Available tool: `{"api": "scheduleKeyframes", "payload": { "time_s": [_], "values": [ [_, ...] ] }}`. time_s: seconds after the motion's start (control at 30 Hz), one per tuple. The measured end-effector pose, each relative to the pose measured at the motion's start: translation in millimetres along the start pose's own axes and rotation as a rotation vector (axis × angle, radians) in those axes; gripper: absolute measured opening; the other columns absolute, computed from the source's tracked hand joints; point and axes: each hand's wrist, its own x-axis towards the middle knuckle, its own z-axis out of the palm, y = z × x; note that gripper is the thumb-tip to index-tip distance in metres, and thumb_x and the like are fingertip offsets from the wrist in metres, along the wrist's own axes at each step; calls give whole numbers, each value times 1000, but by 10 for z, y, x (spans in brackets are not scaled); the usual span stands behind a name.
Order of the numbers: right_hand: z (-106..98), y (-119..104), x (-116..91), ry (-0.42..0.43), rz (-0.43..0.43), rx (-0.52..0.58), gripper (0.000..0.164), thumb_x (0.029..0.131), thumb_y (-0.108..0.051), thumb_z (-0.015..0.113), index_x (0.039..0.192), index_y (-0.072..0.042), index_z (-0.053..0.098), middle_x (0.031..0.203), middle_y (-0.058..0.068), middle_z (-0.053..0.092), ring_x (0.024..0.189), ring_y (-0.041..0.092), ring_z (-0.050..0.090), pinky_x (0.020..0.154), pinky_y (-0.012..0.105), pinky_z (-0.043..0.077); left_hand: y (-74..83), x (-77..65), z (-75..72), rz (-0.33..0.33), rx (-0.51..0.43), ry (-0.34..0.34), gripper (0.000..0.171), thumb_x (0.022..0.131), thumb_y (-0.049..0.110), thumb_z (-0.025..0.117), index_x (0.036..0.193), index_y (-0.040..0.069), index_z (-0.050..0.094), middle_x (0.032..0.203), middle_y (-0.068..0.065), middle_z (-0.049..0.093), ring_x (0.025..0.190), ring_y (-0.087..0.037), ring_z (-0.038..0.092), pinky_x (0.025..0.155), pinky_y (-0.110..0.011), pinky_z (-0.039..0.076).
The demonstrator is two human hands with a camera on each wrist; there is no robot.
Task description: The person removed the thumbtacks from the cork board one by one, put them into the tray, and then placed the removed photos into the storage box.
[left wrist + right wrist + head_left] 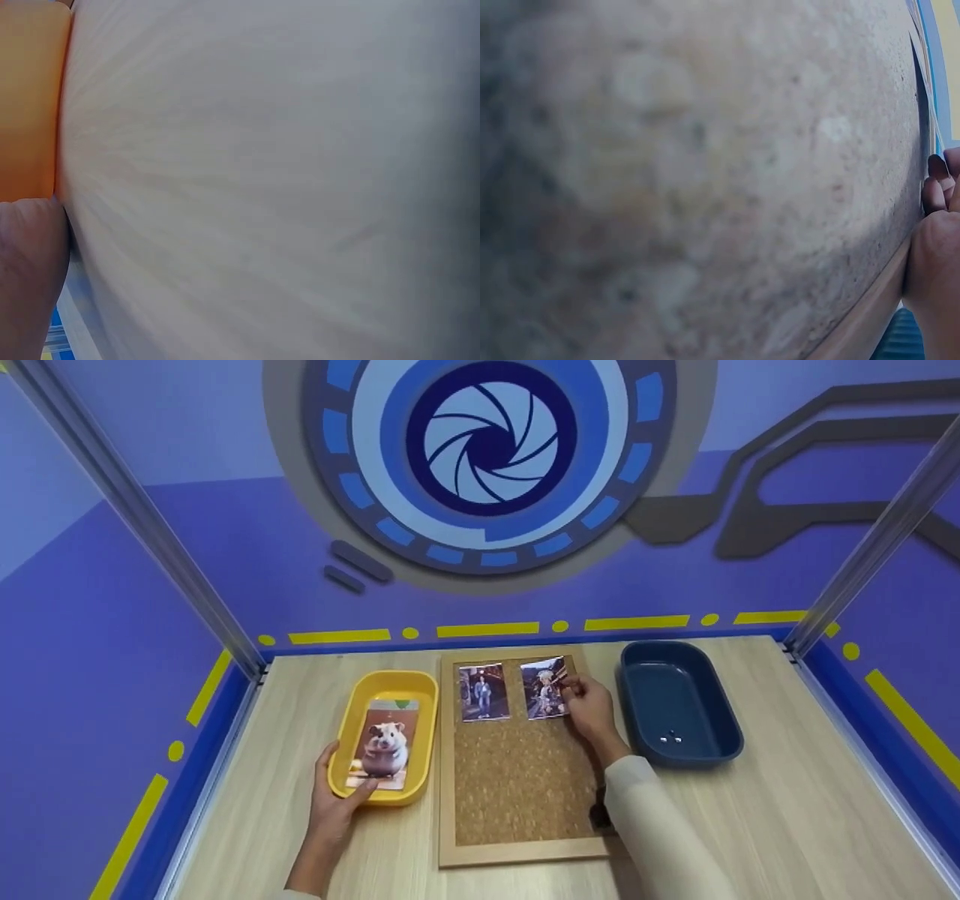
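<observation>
A cork board (525,780) with a wooden frame lies mid-table, bearing two photos near its far end. The left photo (484,692) shows a standing figure. My right hand (592,709) pinches the right edge of the other photo (541,690); in the right wrist view that photo's thin edge stands slightly off the cork beside the curled fingers (935,196). To the left, my left hand (336,802) grips the near left side of a yellow tray (427,735), thumb over its rim. Inside the tray lies a hamster photo (384,746). The left wrist view shows mostly tabletop.
A dark blue tray (667,682) stands right of the board, with three small shiny things (671,738) in it. A black object (600,812), partly hidden by the right sleeve, lies at the board's right side. Printed walls with metal posts (172,547) enclose the table.
</observation>
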Motion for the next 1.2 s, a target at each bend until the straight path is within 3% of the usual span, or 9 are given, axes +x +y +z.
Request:
{"api": "scheduleKeyframes", "payload": {
  "time_s": [0.27, 0.4, 0.5, 0.77, 1.2],
  "values": [
    [0, 2, -10, -1, 15, 27, 15, 97, -2, 67, 110, -2, 76, 93, 8, 65, 93, 23, 59, 82, 30, 46, -11, 1, -10, 5, 36, -3, 112, 90, 22, 88, 171, 30, 12, 181, -8, 17, 167, -30, 19, 138, -53, 17],
    [-14, 0, -20, -16, 24, 28, 15, 99, -4, 67, 111, -3, 76, 93, 7, 65, 93, 22, 59, 82, 29, 46, -12, -37, -2, 45, 47, -9, 110, 89, 19, 88, 170, 28, 14, 179, -8, 22, 165, -29, 23, 137, -52, 19],
    [-28, -3, -21, -16, 21, 33, 15, 99, -4, 67, 111, -3, 76, 94, 7, 65, 93, 22, 59, 82, 29, 46, -7, -44, -2, 70, 54, -29, 109, 90, 17, 87, 170, 27, 14, 177, -10, 23, 165, -30, 24, 137, -53, 18],
    [-7, -4, -12, 0, 10, 37, 16, 97, -2, 68, 109, -3, 77, 92, 8, 65, 91, 21, 59, 82, 29, 46, -2, -42, -70, 63, 47, -96, 117, 87, 13, 89, 170, 29, 8, 179, -12, 18, 166, -34, 18, 137, -57, 13],
    [-11, 14, -4, 23, 12, 76, 15, 95, 1, 68, 108, -1, 77, 90, 7, 65, 88, 18, 58, 78, 24, 46, -40, -28, -66, 51, 119, -62, 120, 85, 22, 91, 171, 33, 8, 181, -10, 14, 169, -36, 12, 137, -60, 9]
  ]
}}
